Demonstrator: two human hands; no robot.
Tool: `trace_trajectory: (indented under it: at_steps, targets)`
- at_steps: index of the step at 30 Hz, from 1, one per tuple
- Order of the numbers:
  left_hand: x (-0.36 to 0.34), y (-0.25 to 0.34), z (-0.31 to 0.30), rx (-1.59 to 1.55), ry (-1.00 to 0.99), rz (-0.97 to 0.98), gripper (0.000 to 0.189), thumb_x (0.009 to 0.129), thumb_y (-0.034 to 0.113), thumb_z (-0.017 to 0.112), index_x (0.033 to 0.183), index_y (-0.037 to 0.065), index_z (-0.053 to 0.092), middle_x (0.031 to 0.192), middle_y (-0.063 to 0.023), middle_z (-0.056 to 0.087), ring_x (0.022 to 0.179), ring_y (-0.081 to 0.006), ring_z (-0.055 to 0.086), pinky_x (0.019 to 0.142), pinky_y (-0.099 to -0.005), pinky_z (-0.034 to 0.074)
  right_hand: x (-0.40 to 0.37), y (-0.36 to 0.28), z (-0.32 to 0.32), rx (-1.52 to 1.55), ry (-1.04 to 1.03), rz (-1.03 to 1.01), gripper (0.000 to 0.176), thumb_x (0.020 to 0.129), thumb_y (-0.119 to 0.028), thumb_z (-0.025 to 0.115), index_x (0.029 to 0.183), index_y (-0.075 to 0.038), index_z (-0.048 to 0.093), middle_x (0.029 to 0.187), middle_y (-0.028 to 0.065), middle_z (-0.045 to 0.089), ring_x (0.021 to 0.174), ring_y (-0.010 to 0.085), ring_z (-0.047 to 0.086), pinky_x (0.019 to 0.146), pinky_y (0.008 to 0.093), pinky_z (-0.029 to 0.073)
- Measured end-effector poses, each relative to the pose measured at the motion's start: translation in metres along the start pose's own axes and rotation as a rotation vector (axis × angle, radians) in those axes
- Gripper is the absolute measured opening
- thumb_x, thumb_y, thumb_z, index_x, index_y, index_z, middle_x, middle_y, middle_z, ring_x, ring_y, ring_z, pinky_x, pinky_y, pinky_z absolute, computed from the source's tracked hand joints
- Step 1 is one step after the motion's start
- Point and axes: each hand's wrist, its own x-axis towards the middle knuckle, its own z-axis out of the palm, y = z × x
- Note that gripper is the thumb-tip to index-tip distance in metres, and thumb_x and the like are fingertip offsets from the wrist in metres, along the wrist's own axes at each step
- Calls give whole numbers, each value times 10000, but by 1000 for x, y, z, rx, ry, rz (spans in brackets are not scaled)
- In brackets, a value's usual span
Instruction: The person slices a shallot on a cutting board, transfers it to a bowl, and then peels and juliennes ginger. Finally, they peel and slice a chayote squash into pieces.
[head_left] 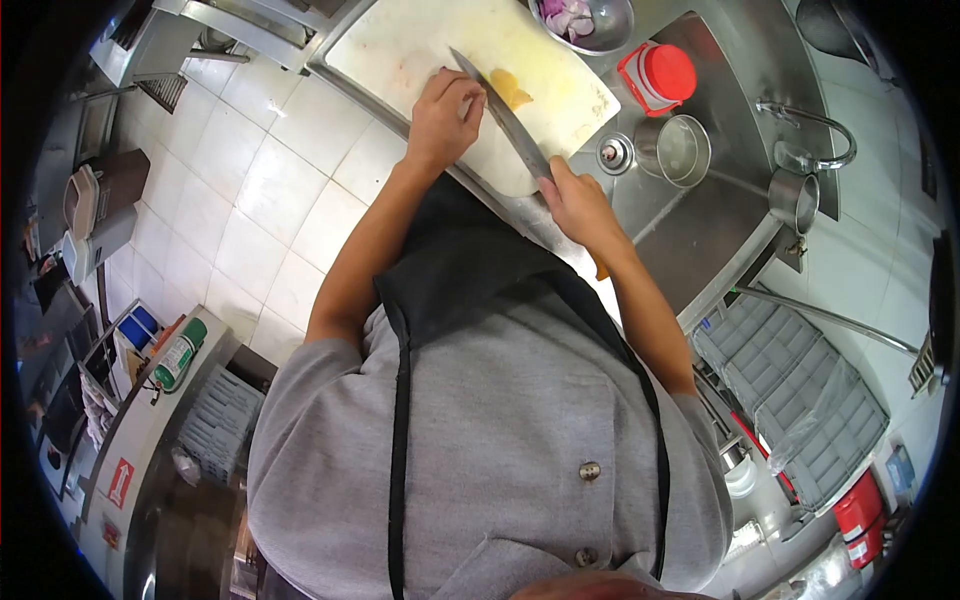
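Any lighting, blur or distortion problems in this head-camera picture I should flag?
Head view: strong fisheye bending, corners black; bright light on the cutting board, yet the knife, left hand and right hand stand out clearly; a glare spot on the floor tiles; details along the far left edge too small and soft to read.

Steel counter (655, 22): pale board (400, 40) | on board: orange-yellow piece (512, 90), kind unclear
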Motion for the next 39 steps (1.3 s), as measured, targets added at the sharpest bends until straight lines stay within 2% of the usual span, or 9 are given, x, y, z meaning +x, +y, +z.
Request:
trace_trajectory:
  at_steps: [4, 6, 10, 13, 20, 25, 28, 31, 39]
  targets:
    - [5, -1, -2, 17, -83, 20, 146, 793, -18, 727, 919, 31, 672, 966, -112, 644, 746, -231, 679, 706, -314, 566, -14, -1, -8, -36, 152, -8, 191, 956, -223, 564, 1026, -58, 501, 756, 261, 638, 684, 485, 628, 631, 578, 496]
    - [6, 3, -6, 37, -25, -80, 147, 792, -29, 717, 916, 37, 673, 966, -112, 644, 845, -246, 666, 697, -318, 557, -20, 1, -5, -77, 247, -21, 192, 930, -212, 596, 1021, -68, 508, 762, 245, 636, 664, 461, 637, 608, 556, 507]
    - [30, 24, -34, 141, 34, -4, 211, 776, -49, 700, 960, 54, 695, 1033, -97, 660, 968, -275, 624, 776, -342, 545, -28, 0, -5, -189, 386, 9, 253, 837, -182, 697, 1007, -96, 530, 798, 182, 623, 651, 377, 669, 558, 477, 539]
    - [40, 18, -47, 224, -313, 329, 367, 756, -47, 683, 1090, 100, 725, 1153, -25, 664, 1049, -294, 571, 922, -399, 483, -29, 3, -2, -227, 405, -4, 303, 796, -180, 737, 1012, -113, 537, 848, 158, 611, 670, 348, 678, 546, 450, 544]
    - [47, 26, -52, 289, -522, 389, 293, 775, -5, 679, 1043, 97, 741, 1087, -12, 676, 1025, -265, 574, 924, -416, 471, -31, 3, -3, -235, 428, 9, 325, 786, -202, 761, 1014, -130, 541, 871, 162, 606, 718, 345, 684, 553, 444, 555]
    - [55, 20, -56, 181, -664, 434, 249, 773, -20, 686, 1003, 63, 733, 1021, -38, 667, 941, -262, 602, 818, -374, 515, -33, 7, -7, -234, 423, -14, 321, 794, -192, 760, 1018, -124, 541, 887, 165, 603, 728, 350, 685, 570, 444, 562]
    - [59, 13, -62, 36, -640, 411, 227, 776, -19, 703, 996, 38, 714, 985, -64, 650, 917, -282, 611, 777, -363, 529, -31, 12, -5, -252, 434, -18, 311, 800, -185, 752, 1019, -123, 541, 883, 164, 601, 730, 349, 687, 576, 445, 564]
    - [61, 23, -65, 77, -584, 347, 282, 784, -26, 704, 1057, 38, 683, 1046, -83, 626, 979, -299, 598, 826, -386, 522, -32, 12, -5, -239, 462, -7, 233, 852, -196, 714, 1013, -133, 558, 866, 143, 621, 714, 359, 680, 575, 465, 544]
    - [73, 28, -55, 134, -546, 348, 297, 784, -20, 674, 1068, 64, 651, 1092, -63, 584, 1007, -285, 573, 854, -384, 509, -31, 10, -10, -268, 447, -1, 241, 839, -196, 716, 1014, -141, 560, 868, 142, 617, 721, 358, 683, 581, 464, 547]
